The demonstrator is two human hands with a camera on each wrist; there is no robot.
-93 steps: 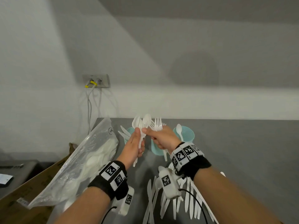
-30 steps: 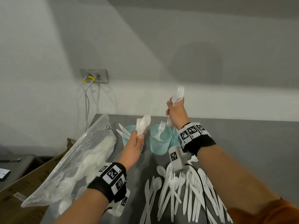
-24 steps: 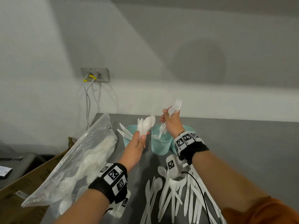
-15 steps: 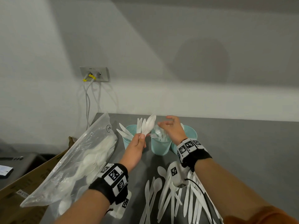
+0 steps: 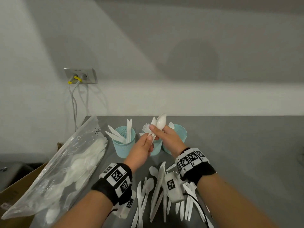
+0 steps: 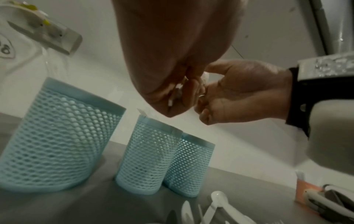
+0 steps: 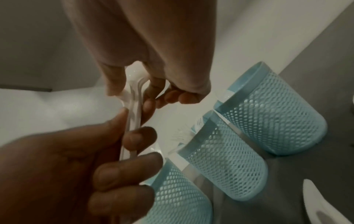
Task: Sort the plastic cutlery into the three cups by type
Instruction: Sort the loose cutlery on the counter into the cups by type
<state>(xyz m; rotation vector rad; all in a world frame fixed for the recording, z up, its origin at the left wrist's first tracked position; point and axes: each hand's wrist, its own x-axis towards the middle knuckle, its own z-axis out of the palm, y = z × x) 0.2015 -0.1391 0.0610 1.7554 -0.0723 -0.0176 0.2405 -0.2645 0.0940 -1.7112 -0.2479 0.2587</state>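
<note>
Both hands raised above the middle mesh cup [image 5: 153, 145], meeting on a small bundle of white spoons [image 5: 160, 122]. Left hand [image 5: 141, 149] closed on the handles, thumb and fingers pinching them; right hand [image 5: 167, 139] curled round the same bundle just under the bowls, thumb across the front. Bowls pointing up and toward the far edge of the surface [image 5: 238, 153]. Three pale blue mesh cups in a row near the far edge: left cup [image 5: 124, 145] with knives [image 5: 122, 134] leaning out, middle cup with fork tines [image 5: 145, 128] showing behind the hands, right cup [image 5: 179, 137] with one spoon bowl [image 5: 171, 125] peeking out. Loose white cutlery [image 5: 158, 186] spread along the near edge beneath the wrists. Clear plastic bag [image 5: 65, 165] of more cutlery slumped at the left edge.
</note>
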